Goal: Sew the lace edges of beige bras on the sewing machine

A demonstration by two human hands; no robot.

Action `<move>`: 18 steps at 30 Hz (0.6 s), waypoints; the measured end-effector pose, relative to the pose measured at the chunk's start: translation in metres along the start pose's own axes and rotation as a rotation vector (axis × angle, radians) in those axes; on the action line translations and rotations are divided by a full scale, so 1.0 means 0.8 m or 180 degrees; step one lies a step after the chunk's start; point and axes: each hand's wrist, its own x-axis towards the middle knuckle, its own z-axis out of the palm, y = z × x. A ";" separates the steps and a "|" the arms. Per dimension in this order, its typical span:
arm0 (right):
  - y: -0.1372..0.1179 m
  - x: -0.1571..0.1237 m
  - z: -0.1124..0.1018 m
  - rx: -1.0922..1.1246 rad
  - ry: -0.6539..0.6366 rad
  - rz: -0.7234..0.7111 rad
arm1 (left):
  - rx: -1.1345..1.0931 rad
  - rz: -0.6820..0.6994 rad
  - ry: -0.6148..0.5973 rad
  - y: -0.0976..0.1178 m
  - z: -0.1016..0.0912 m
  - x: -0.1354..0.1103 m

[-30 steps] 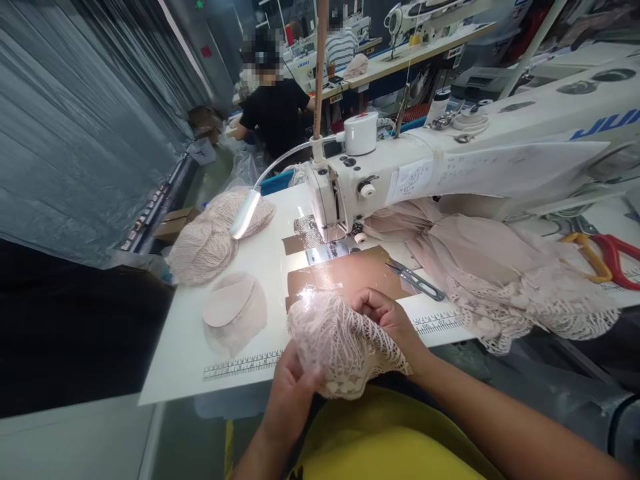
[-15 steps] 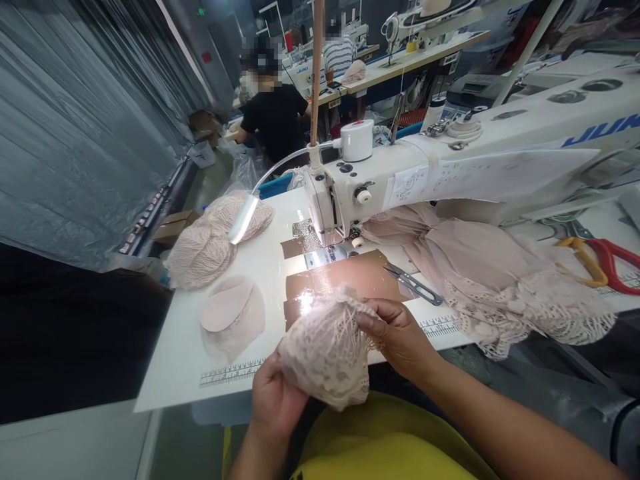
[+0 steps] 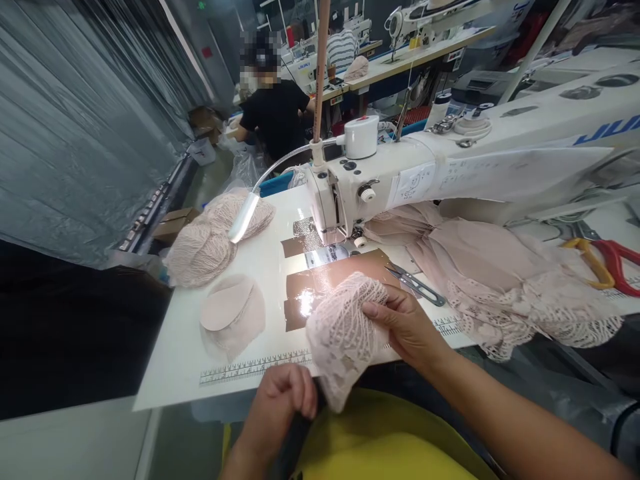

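At lower centre, a floppy beige openwork-lace piece (image 3: 345,330) is pinched by the right hand (image 3: 410,327), its tip hung past the smooth white tabletop (image 3: 273,307). The left hand (image 3: 285,393) is curled nearby, any grip unclear. Sheer rounded beige fabric (image 3: 245,327), centre left, is kept apart from glossy brown sheeting (image 3: 300,285).

I see a grey curtain (image 3: 90,113) filling the upper left of my feed, a white bin (image 3: 203,153) and a cardboard box (image 3: 175,225) left of centre, a co-worker in black (image 3: 275,120) turned away from me at top centre, and a far sewing machine (image 3: 397,25) on its table (image 3: 425,57) toward the upper right
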 end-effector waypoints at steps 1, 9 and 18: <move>-0.004 -0.001 -0.001 -0.0122 -0.0174 0.0028 | 0.0274 0.0202 0.0036 0.008 -0.008 -0.003; -0.009 -0.021 0.029 -0.1667 -0.2061 0.0014 | 0.1789 0.0215 -0.0504 0.068 0.001 0.015; 0.007 -0.015 0.028 -0.2436 -0.1166 -0.0850 | 0.1808 -0.0081 -0.0554 0.041 0.006 0.027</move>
